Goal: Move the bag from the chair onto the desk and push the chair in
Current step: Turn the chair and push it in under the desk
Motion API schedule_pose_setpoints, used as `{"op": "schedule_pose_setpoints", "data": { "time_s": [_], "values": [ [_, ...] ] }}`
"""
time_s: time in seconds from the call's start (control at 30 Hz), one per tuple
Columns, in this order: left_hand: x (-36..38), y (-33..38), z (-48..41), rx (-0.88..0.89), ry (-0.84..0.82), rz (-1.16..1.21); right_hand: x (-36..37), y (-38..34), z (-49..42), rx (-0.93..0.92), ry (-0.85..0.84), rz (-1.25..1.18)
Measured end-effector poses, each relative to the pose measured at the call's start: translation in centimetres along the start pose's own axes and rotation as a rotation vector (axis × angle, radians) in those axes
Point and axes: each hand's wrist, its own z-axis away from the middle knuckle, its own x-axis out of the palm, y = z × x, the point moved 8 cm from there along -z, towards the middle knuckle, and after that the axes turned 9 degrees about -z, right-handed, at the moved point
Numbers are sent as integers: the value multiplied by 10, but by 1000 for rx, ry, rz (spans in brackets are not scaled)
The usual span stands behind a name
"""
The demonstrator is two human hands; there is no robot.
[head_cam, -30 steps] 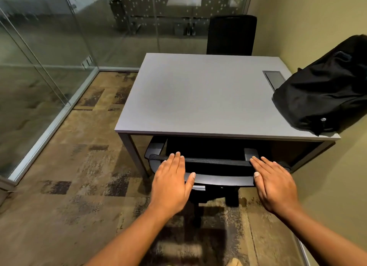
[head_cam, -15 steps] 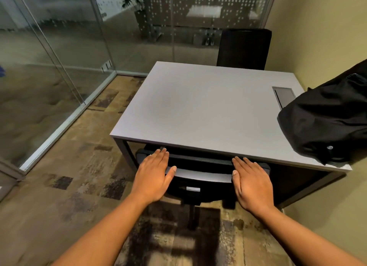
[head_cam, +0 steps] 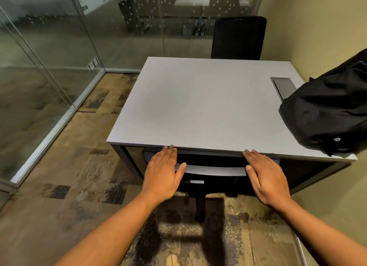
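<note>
A black bag [head_cam: 325,114] lies on the right end of the grey desk [head_cam: 198,107], leaning against the wall. The near black chair [head_cam: 210,172] is tucked under the desk's front edge; only the top of its backrest and its post show. My left hand [head_cam: 163,174] lies flat on the left part of the backrest top, fingers together, fingertips at the desk edge. My right hand [head_cam: 264,174] lies flat on the right part in the same way. Neither hand grips anything.
A second black chair [head_cam: 238,37] stands at the desk's far side. A grey cable hatch [head_cam: 282,86] is set into the desktop by the bag. Glass walls [head_cam: 49,57] close the room on the left and back; a yellow wall [head_cam: 317,27] runs along the right. Patterned carpet covers the floor.
The chair has slid further under the desk with both hands flat on its backrest. My fingertips now reach the desk's front edge, and the view has come closer.
</note>
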Motion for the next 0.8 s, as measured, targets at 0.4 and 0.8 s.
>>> {"op": "schedule_pose_setpoints", "data": {
  "time_s": [0.4, 0.8],
  "values": [
    [4, -22, -14, 58, 4, -16, 8, 0, -4, 111, 79, 54],
    [5, -20, -46, 39, -12, -31, 10, 15, -39, 103, 38, 53]
  ]
}}
